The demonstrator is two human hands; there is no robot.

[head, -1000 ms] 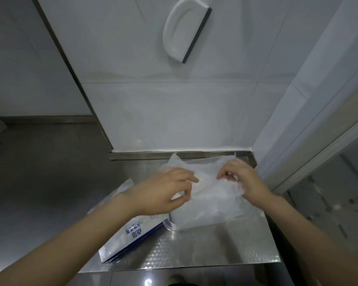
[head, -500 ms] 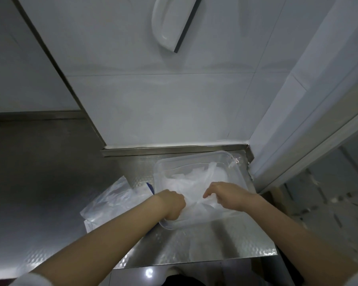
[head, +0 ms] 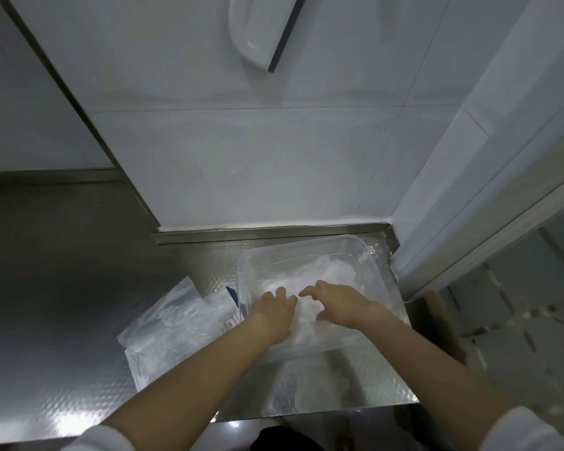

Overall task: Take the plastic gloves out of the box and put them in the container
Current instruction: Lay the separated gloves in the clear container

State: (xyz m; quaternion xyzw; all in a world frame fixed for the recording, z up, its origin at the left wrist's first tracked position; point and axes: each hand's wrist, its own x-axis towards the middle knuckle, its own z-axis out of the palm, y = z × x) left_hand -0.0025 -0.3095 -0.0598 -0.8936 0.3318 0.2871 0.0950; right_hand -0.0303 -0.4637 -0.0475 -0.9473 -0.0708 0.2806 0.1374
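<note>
Both hands flat on the plastic gloves inside the clear container

The container point(head: 306, 247) sits on the steel counter point(head: 339, 388) at about 5 o'clock in the view, against the back wall corner. The plastic gloves point(head: 337, 275) lie crumpled inside it. The left hand point(head: 274, 309) rests on the pile with fingers stretched forward, gripping nothing. The right hand point(head: 337, 304), at its 3 o'clock, hovers or presses with fingers spread and loose; contact is unclear. At the container's 9 o'clock the box point(head: 232, 296) shows a blue-and-white corner under a crumpled plastic sheet point(head: 170, 320). A white wall fixture point(head: 258, 27) hangs at 12 o'clock.
</note>
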